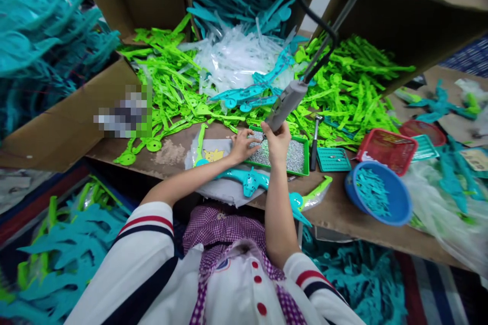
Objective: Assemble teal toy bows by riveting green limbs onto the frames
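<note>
My right hand point(278, 142) is wrapped round a grey electric screwdriver point(286, 105), which hangs tilted from a cord and points down into a green tray point(307, 168) of small silvery screws point(295, 156). At the tray's left side, my left hand point(244, 146) has its fingers bent together close to the driver's tip. Whatever is between those fingertips is too small to make out. Below my forearms, a teal plastic toy part point(249, 181) lies along the table edge, with a lime-green arm point(318, 193) joined at its right end.
Heaps of lime-green parts point(354, 91) and clear plastic pieces point(240, 56) cover the back of the table. To the right are a hammer point(315, 142), a teal tray point(333, 159), a red basket point(387, 151) and a blue bowl point(396, 208). Cardboard boxes point(68, 111) stand around.
</note>
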Tool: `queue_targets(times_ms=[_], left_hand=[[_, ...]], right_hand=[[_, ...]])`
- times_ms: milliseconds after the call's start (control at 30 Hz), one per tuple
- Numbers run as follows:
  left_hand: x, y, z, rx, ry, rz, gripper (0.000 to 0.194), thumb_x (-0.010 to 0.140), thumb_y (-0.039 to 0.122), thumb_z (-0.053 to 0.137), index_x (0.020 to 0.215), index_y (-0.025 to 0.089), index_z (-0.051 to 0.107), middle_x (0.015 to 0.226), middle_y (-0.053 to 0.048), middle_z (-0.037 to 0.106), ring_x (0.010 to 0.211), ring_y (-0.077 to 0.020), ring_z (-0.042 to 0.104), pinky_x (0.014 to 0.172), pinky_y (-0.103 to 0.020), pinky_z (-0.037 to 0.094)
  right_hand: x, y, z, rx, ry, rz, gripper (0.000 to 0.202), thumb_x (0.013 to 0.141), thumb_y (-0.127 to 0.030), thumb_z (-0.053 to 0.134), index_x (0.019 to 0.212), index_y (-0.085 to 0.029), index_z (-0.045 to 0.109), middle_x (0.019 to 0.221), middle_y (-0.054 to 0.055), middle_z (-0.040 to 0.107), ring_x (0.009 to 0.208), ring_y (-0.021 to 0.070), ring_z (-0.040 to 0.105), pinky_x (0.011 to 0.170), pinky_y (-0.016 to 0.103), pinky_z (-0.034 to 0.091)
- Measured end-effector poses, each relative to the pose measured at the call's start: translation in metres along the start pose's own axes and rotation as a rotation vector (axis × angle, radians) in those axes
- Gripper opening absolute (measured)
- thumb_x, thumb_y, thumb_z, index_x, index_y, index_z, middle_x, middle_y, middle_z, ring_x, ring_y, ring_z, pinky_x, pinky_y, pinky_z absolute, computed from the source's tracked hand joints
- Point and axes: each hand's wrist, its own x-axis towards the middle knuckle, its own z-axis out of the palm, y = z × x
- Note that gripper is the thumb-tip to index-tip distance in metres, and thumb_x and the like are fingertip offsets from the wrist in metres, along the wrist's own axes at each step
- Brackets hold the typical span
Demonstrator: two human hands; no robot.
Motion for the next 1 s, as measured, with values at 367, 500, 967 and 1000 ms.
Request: queue_targets(times_ms=[367, 500, 967, 1000], left_hand=[[0.016, -0.015, -0.019, -0.101, -0.185, -0.256, 0.030, 0.086, 0.016, 0.056, 0.111, 0.014, 0.072, 0.072, -0.002, 0.067, 0.072, -0.0202, 0.065, 0.075, -0.029, 0.049], [0.020, -0.009, -0.025, -0.122, -0.263, -0.300, 0.034, 0.084, 0.014, 0.053, 0.115, 0.013, 0.069, 0.067, 0.001, 0.066, 0.051, -0.0148, 0.061, 0.058, -0.025, 0.048], [0.055, 0.103, -0.089, 0.188, -0.370, 0.063, 0.067, 0.080, 0.012, 0.054, 0.146, 0.002, 0.046, 0.054, 0.001, 0.061, 0.074, -0.0226, 0.070, 0.087, -0.033, 0.052], [0.060, 0.112, -0.090, 0.212, -0.380, 0.105, 0.063, 0.081, 0.013, 0.053, 0.143, 0.003, 0.051, 0.053, 0.001, 0.060, 0.077, -0.0232, 0.070, 0.089, -0.034, 0.052]], right_hand=[[-0.035, -0.028, -0.132, -0.326, 0.220, -0.019, 0.037, 0.070, -0.051, 0.077, 0.084, -0.020, 0.063, 0.078, 0.001, 0.067, 0.074, 0.0174, 0.060, 0.071, 0.033, 0.049], [-0.038, -0.033, -0.154, -0.355, 0.292, -0.065, 0.035, 0.070, -0.049, 0.078, 0.081, -0.020, 0.062, 0.074, 0.000, 0.064, 0.072, 0.0164, 0.057, 0.071, 0.033, 0.048], [-0.069, -0.039, -0.182, -0.346, 0.316, -0.026, 0.033, 0.072, -0.048, 0.077, 0.082, -0.020, 0.062, 0.073, -0.002, 0.064, 0.068, 0.0145, 0.053, 0.065, 0.029, 0.043], [-0.069, -0.040, -0.184, -0.365, 0.319, -0.019, 0.034, 0.072, -0.049, 0.077, 0.081, -0.020, 0.062, 0.072, -0.002, 0.064, 0.067, 0.0144, 0.053, 0.064, 0.029, 0.043]])
